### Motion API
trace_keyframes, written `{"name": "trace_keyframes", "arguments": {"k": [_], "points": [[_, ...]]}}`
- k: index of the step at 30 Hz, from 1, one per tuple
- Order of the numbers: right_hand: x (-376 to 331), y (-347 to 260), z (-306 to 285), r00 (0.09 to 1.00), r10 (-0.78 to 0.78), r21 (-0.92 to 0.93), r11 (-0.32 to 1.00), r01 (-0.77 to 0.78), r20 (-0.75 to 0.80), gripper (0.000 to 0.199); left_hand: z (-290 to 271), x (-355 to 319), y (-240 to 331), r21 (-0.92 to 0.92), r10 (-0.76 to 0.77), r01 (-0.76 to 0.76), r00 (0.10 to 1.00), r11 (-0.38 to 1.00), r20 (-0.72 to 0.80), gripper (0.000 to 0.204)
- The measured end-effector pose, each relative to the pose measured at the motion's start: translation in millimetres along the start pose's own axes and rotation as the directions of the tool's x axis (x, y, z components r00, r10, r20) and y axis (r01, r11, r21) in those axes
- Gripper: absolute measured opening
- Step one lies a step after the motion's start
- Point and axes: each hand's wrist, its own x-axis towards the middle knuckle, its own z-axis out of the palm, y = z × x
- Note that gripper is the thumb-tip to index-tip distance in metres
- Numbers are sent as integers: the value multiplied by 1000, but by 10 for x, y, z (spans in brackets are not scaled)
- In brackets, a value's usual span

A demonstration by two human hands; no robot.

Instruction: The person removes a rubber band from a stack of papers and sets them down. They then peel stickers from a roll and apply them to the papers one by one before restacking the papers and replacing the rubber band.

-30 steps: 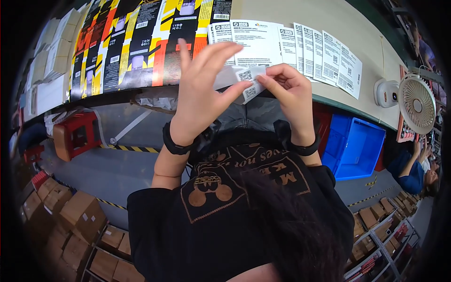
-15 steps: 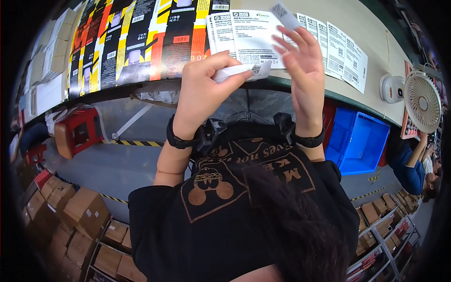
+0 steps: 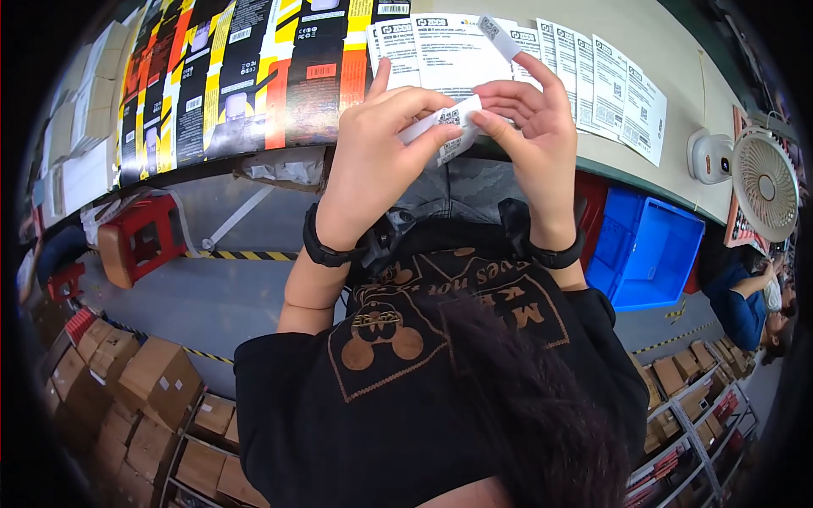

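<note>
Above the table's near edge, my left hand (image 3: 373,157) pinches a folded white label strip (image 3: 454,135) printed with square codes, between thumb and fingers. Its index finger points up and away from the strip. My right hand (image 3: 542,140) meets the strip's right edge with its thumb, the middle fingers bent close by. On the raised tip of its index finger clings a separate small white label (image 3: 498,35) with a code on it. Beneath the hands lie overlapping white printed sheets (image 3: 457,59).
Flat printed box blanks (image 3: 246,85) in black, yellow and orange cover the table's left part; white stacks (image 3: 89,127) stand beyond them. More sheets (image 3: 622,102) fan out rightward, near a small fan (image 3: 765,186). Below the table are a blue crate (image 3: 648,254) and a red stool (image 3: 148,237).
My right hand has come down and inward, its thumb now at the strip. The strip has tilted up, showing more of its codes. The loose label stays on my right index fingertip.
</note>
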Motion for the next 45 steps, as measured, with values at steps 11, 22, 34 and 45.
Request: {"name": "trace_keyframes", "arguments": {"k": [11,22,34,45], "points": [[249,-76,-195,984,-51,-3,999,51,-168,46,-31,35,-63,-151,-130,149,983,977,127,13],[460,316,-227,977,86,-147,982,-116,-196,56,70,13,-288,-166,-104,171,930,971,353,13],[532,640,-197,913,-402,481,789,383,-67,56,92,-5,-267,-86,-116,157,925,984,361,14],[361,191,181,952,-243,-812,584,-10,-187,54,95,-61,-221,-92,-48,78,955,993,292,8]]}}
